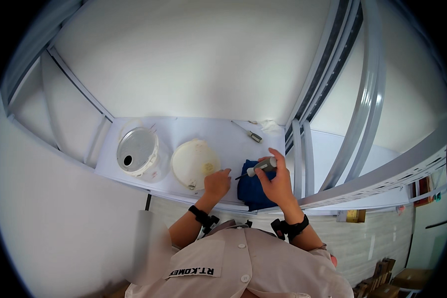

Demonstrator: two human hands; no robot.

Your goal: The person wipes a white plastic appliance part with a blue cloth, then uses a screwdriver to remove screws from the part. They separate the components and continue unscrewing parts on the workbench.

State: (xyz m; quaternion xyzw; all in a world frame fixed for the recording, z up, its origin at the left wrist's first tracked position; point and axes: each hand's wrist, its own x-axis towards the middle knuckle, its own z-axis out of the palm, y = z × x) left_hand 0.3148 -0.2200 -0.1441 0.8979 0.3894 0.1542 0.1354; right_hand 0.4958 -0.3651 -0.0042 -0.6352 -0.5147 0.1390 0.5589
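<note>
Just the one view here, the head camera looking straight down at a white shelf (203, 130) set in a grey metal frame.

The right hand (278, 185) is wrapped around a screwdriver (261, 167) with a grey handle and a dark shaft, tip pointing left toward the other hand. The grip is closed firmly on the handle, thumb on top. It hovers over a blue cloth (251, 191) bunched up at the front edge of the shelf.

The left hand (217, 183) is curled with the fingers folded in, resting right at the rim of a round cream-coloured disc (193, 161). Can't tell if it's pinching something small or just pressing on the edge. The two hands are close but not touching.

Counting stuff: two round pieces, the cream disc plus a clear round cover (136, 151) with a dark hole just left of it. Two screwdrivers, the held one and a second screwdriver (248, 132) lying further back. One crumpled white rag (270, 126) near that. Both wrists carry a black strap.
</note>
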